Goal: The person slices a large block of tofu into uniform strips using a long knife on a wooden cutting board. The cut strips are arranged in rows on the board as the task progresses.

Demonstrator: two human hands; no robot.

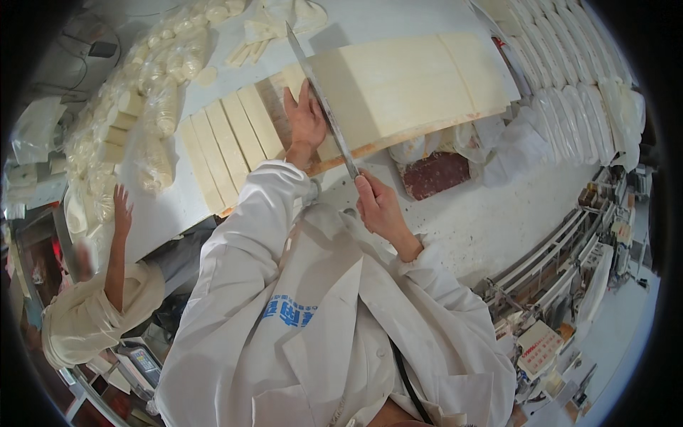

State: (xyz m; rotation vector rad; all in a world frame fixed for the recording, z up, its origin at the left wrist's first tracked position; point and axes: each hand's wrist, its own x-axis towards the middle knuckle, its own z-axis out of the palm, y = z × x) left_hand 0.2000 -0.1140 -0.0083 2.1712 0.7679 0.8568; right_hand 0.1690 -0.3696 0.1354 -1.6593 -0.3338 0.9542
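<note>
A long straight-bladed knife (326, 105) lies slanting across a wide pale sheet of dough or similar soft food (405, 80), its tip past the far edge. My right hand (381, 208) is closed around the handle at the near edge. Just left of the blade, my left hand (307, 120) rests flat with fingers spread on the pale material. Several cut strips (227, 141) lie side by side farther left, over a board whose wood grain (275, 101) shows between them and the sheet.
Bagged round pale pieces (160, 101) cover the table's left side. Gloves or cloth (288, 21) lie at the far edge. Another person (101, 315) stands at left, one hand over the table. Stacked plastic-wrapped packs (571, 64) are at right, a maroon block (435, 173) below the board, machinery (555, 267) lower right.
</note>
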